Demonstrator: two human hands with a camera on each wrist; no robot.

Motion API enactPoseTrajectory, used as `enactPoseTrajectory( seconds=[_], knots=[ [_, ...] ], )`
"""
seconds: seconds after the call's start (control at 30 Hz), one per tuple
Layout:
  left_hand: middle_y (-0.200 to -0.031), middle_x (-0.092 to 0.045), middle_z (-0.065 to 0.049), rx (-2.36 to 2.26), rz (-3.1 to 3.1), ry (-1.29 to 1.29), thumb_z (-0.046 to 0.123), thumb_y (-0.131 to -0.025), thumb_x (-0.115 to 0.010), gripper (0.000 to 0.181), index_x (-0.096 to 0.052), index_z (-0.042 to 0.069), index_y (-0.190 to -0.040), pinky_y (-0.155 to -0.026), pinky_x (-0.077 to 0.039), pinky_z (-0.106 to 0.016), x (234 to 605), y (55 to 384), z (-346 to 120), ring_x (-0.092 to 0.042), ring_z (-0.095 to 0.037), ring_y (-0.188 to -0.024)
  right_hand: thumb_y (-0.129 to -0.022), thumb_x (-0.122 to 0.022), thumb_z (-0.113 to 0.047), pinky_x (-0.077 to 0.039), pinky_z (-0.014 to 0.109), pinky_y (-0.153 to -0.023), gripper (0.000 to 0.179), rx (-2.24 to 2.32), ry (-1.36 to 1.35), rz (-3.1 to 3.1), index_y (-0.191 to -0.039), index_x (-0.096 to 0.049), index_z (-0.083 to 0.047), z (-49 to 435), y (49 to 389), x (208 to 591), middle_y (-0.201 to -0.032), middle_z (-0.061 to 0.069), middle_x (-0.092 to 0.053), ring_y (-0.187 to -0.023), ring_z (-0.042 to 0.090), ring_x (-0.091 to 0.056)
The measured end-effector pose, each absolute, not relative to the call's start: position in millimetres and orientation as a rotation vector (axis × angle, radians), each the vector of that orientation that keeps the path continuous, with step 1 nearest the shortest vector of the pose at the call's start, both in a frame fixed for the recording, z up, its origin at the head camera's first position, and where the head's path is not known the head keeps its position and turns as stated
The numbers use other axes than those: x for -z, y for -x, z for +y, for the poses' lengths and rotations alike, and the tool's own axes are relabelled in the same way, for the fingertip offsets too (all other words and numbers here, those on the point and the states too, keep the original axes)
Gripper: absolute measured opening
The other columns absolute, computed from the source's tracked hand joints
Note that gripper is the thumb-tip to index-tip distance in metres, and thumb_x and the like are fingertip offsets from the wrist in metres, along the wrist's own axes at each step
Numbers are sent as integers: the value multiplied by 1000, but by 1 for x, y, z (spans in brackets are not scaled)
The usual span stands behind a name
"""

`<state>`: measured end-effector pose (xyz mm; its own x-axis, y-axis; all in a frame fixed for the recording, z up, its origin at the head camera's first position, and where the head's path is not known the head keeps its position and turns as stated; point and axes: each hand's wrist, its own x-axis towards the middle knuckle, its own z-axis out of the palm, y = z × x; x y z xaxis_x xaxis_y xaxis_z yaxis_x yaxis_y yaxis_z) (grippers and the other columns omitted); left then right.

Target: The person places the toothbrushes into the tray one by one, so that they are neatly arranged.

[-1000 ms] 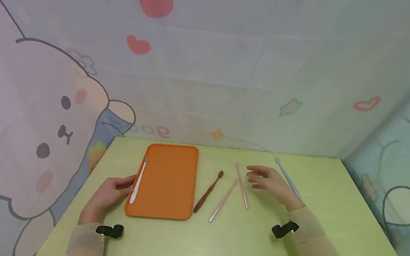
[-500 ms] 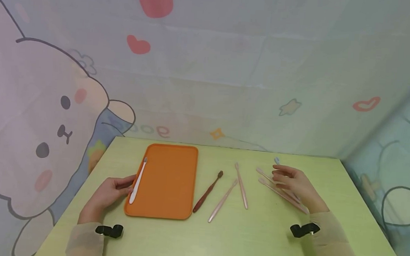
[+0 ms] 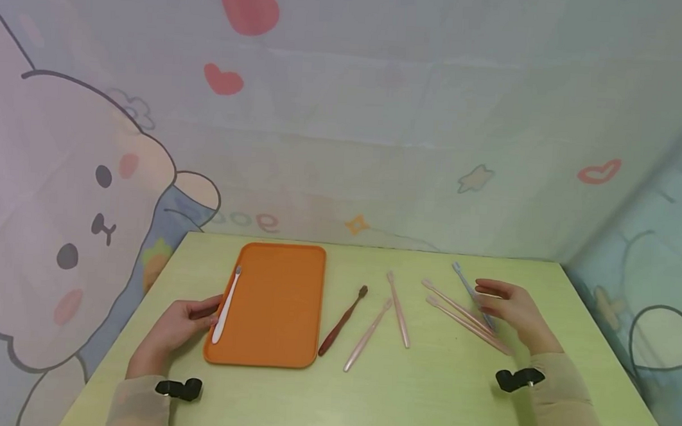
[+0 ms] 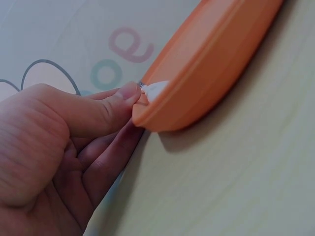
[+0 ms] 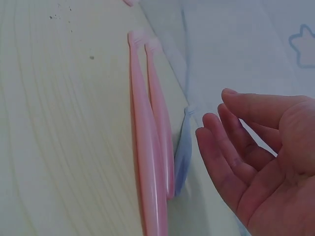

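Observation:
My left hand (image 3: 174, 325) pinches the left rim of an orange tray (image 3: 275, 306); in the left wrist view its thumb (image 4: 118, 104) lies on the rim, fingers underneath. A white toothbrush (image 3: 226, 307) lies inside the tray along that side. Over the table's right part, my right hand (image 3: 515, 312) holds nothing, its fingers relaxed and apart. Closest to it is a blue toothbrush (image 3: 465, 280), partly covered by the hand in the head view. Beside that lie two pink toothbrushes, one nearer (image 5: 147, 147) and one farther (image 5: 160, 105), almost side by side.
Right of the tray lies a brown toothbrush (image 3: 342, 322), its handle end close to the tray's edge. Two more pink toothbrushes, one slanting (image 3: 366, 340) and one steeper (image 3: 399, 312), lie mid-table. A printed cloth (image 3: 346, 110) hangs behind the pale green table (image 3: 400, 403).
My right hand has moved right, away from the mid-table toothbrushes. Two pink toothbrushes that it hid have come into view beside the blue one. The left hand stays at the tray.

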<state>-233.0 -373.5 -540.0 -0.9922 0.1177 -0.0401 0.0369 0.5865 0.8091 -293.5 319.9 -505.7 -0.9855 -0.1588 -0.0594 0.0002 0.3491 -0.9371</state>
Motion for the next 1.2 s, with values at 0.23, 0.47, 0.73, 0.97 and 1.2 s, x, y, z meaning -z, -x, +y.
enactPoseTrajectory(
  seconds=[0.23, 0.47, 0.73, 0.97, 1.2],
  knots=[
    [-143, -67, -14, -1373, 2729, -134, 20, -101, -78, 51, -64, 4, -148, -99, -41, -12, 543, 234, -376, -59, -31, -135, -109, -66, -17, -58, 23, -91, 59, 1635, 29, 2533, -157, -45, 11, 330, 296, 516, -154, 33, -51, -105, -4, -66],
    [-143, -67, -13, -1389, 2715, -140, 20, -100, -79, 52, -65, 4, -147, -97, -41, -11, 543, 234, -377, -59, -30, -134, -108, -67, -15, -58, 21, -89, 58, 1659, -41, 2517, -155, -46, 13, 335, 298, 521, -152, 33, -54, -102, -6, -66],
    [-144, -66, -13, -1371, 2723, -142, 20, -100, -78, 52, -64, 4, -148, -101, -42, -15, 543, 233, -376, -57, -32, -136, -106, -70, -14, -57, 19, -87, 57, 1590, -60, 2540, -151, -50, 14, 335, 302, 526, -148, 31, -59, -99, -5, -67],
    [-144, -66, -14, -1376, 2722, -140, 19, -100, -78, 52, -64, 3, -148, -98, -42, -13, 546, 234, -377, -58, -32, -136, -106, -71, -17, -56, 16, -83, 56, 1457, -35, 2604, -149, -53, 14, 336, 305, 527, -148, 31, -58, -101, -4, -64],
    [-144, -67, -13, -1393, 2717, -132, 19, -100, -78, 51, -65, 4, -147, -97, -41, -11, 547, 236, -377, -59, -30, -135, -103, -75, -21, -55, 18, -80, 57, 1393, -42, 2643, -147, -58, 11, 336, 311, 533, -144, 30, -62, -101, 1, -62]
  ],
)
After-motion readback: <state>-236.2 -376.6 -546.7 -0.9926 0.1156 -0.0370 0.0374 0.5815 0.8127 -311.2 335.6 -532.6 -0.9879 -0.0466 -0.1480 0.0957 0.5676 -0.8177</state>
